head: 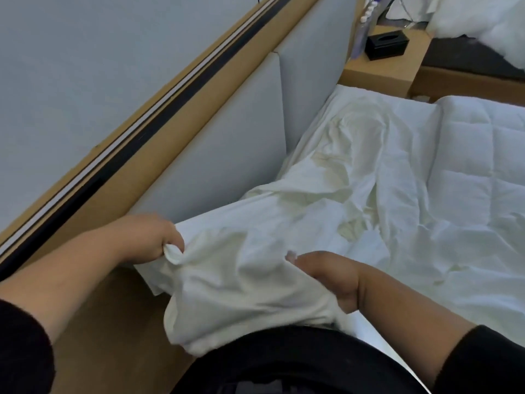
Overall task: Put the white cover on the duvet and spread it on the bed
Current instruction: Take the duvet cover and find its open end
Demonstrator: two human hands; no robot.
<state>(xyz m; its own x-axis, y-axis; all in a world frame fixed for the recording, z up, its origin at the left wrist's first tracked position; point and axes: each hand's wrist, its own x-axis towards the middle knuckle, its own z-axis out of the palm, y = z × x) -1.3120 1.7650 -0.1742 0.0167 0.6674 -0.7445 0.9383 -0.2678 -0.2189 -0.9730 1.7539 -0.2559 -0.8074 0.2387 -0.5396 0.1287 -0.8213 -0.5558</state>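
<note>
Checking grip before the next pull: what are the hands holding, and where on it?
Both hold the white cover. The left hand pinches a bunched bit of its near end; the right hand grips a fold of the same end.

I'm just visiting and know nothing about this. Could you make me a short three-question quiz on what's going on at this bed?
1. True or false: both hands grip the white cover.
2. Which hand pinches a small bunched corner of cloth next to the grey headboard? A) left hand B) right hand C) neither
3. Fill in: the black tissue box sits on the wooden ____ beyond the far side of the bed.

Key
1. True: each hand has cloth gathered in its fingers.
2. A
3. Nightstand. The quilted duvet lies on the bed, only partly under the cover.
</note>
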